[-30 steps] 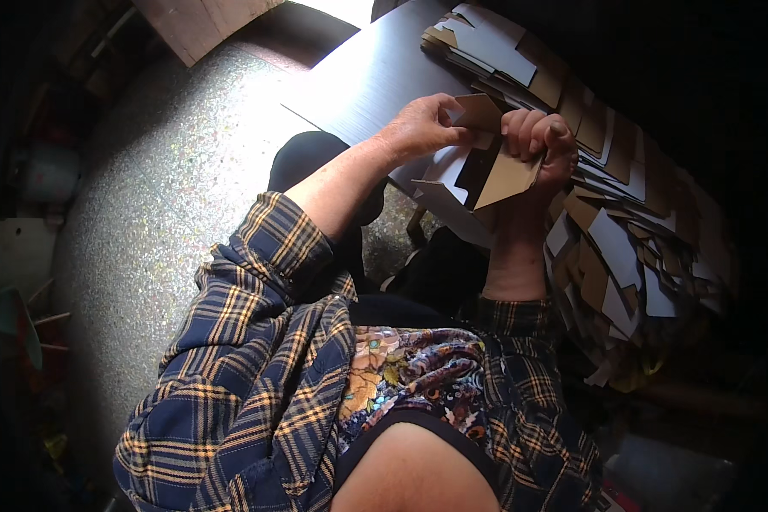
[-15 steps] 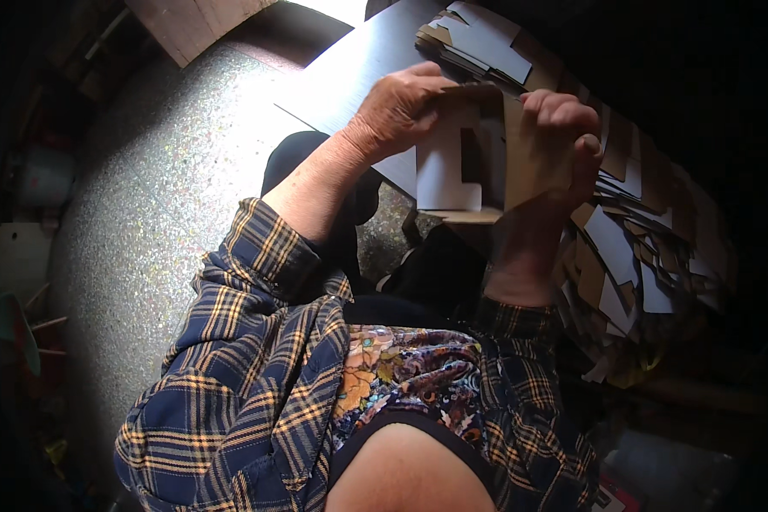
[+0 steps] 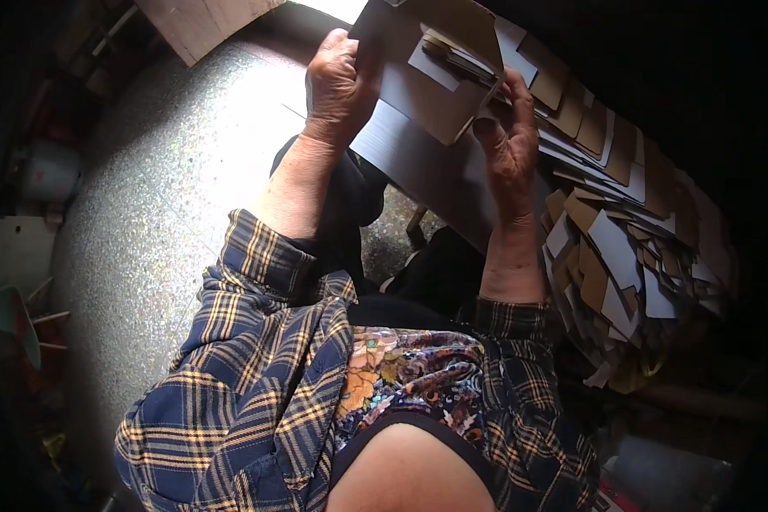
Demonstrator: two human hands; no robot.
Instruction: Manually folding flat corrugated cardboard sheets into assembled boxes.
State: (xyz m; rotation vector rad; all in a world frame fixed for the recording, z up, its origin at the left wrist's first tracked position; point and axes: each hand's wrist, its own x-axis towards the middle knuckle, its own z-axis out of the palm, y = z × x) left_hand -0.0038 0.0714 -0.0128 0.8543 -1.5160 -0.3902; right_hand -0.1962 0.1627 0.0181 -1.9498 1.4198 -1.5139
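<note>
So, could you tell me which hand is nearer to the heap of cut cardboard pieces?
The right hand. It grips the folded cardboard piece directly beside the heap of cardboard pieces on its right. The left hand holds the piece's far left edge, farther away.

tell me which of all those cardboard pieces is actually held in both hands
The large brown folded cardboard piece at the top: the left hand grips its left edge, the right hand its right. The other pieces lie untouched in the pile beside it.
</note>
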